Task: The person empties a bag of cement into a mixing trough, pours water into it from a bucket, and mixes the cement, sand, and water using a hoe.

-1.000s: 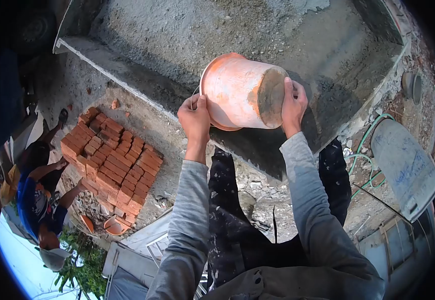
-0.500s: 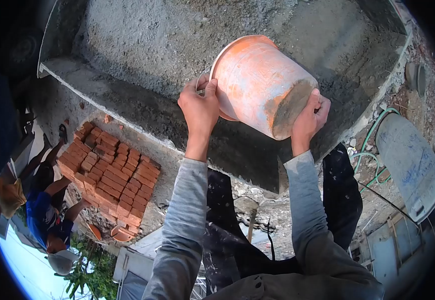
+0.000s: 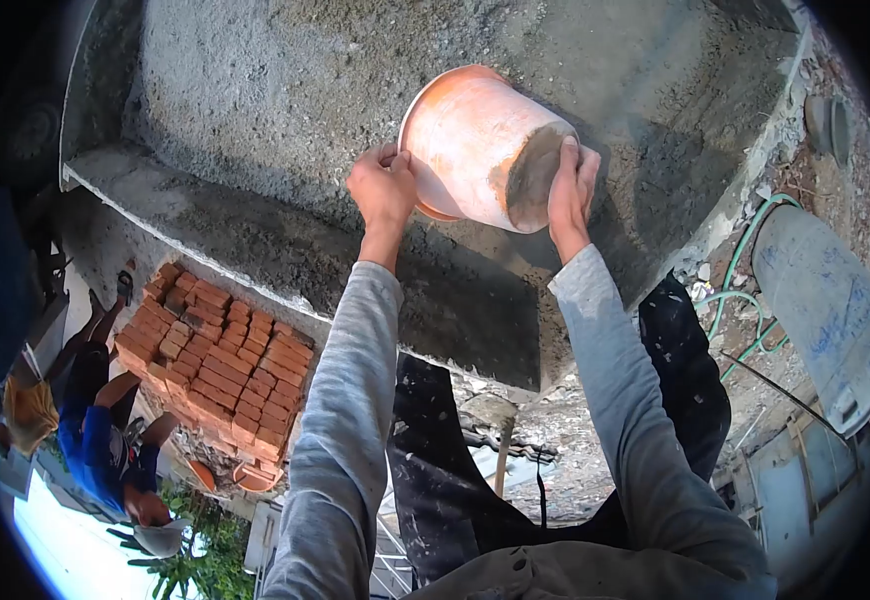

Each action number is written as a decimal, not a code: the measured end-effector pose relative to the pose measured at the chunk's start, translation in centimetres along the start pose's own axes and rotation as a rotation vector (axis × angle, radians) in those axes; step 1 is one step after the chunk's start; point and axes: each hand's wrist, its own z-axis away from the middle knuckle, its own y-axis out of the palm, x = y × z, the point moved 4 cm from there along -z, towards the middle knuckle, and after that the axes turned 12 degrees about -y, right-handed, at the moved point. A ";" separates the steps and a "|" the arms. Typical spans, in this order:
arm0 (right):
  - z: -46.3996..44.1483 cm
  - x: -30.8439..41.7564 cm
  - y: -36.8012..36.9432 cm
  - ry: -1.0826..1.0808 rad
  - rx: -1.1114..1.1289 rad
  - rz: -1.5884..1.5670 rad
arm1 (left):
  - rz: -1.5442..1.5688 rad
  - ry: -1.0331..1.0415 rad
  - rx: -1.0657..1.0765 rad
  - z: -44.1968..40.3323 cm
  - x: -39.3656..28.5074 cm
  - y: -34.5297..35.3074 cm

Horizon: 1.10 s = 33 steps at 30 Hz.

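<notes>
An orange bucket (image 3: 490, 150), smeared with pale residue, is tipped on its side over a large trough (image 3: 185, 230) of grey, gravelly mortar mix (image 3: 285, 90). Its mouth faces away to the upper left, and its dirt-caked base faces back to the right. My left hand (image 3: 383, 192) is closed on the rim at the left. At the base, my right hand (image 3: 572, 190) grips the bottom edge with the thumb on the underside. What the bucket holds inside is hidden from view.
Left of the trough stands a stack of red bricks (image 3: 220, 360), with a person in a blue shirt (image 3: 105, 445) beside it. A green hose (image 3: 740, 270) and a grey drum-like container (image 3: 820, 310) lie on the right. A wooden handle (image 3: 504, 455) shows between my legs.
Both hands have moved the bucket to the left and slightly farther out over the trough. Its base has come up a little.
</notes>
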 end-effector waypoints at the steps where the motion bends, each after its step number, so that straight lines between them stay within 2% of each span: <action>1: 0.7 1.2 -0.6 -0.076 -0.016 0.012 | 0.025 0.052 -0.028 0.7 -0.2 -1.2; 3: 1.9 2.7 -1.6 -0.228 -0.044 0.013 | 0.032 0.133 -0.065 2.1 -1.0 -3.4; 4: 2.6 3.4 -2.0 -0.231 -0.049 0.009 | 0.033 0.141 -0.065 2.5 -1.5 -4.0; 8: 3.7 4.1 -2.1 -0.386 -0.112 -0.013 | 0.094 0.091 -0.061 1.6 -2.1 -3.7; 10: 2.8 3.5 -0.7 -0.481 -0.165 0.274 | -0.015 0.000 0.065 -0.7 0.1 -0.1; 11: 1.2 1.8 0.6 -0.394 -0.092 0.403 | -0.022 -0.013 0.068 -1.6 2.2 1.4; 13: 1.0 0.3 2.1 -0.398 -0.037 0.406 | -0.353 -0.086 -0.003 -3.4 4.5 4.8; 15: -0.3 -0.7 2.1 -0.394 0.009 0.426 | -0.205 -0.125 0.066 -4.2 5.5 5.0; 16: 0.0 -1.4 1.6 -0.351 0.072 0.330 | -0.090 -0.188 0.129 -3.6 7.0 4.6; 18: -1.2 -2.1 2.3 -0.319 0.110 0.196 | -0.092 -0.186 0.153 -3.7 7.4 4.3; 20: -2.3 -3.7 2.2 -0.291 0.130 -0.234 | -0.049 -0.116 0.106 -2.4 7.7 3.4; 21: -2.1 -3.1 2.0 -0.084 0.206 -0.471 | -0.007 -0.155 0.105 -1.3 6.0 2.6; 25: -3.4 -1.8 0.3 -0.076 0.225 -0.538 | 0.027 -0.109 0.110 0.4 3.2 2.0; 28: -2.3 -1.2 -0.7 0.028 0.206 -0.656 | 0.037 -0.054 0.066 1.9 1.1 0.5; 30: -1.7 0.0 -1.7 -0.123 0.206 -0.583 | 0.043 -0.028 0.029 2.9 -0.2 -0.9; 31: -0.9 1.8 -2.2 -0.120 0.204 -0.589 | 0.033 -0.013 0.024 3.1 -0.6 -1.7; 33: 0.7 6.1 -3.9 -0.283 0.158 -0.470 | 0.087 0.038 0.027 3.8 -1.7 -3.2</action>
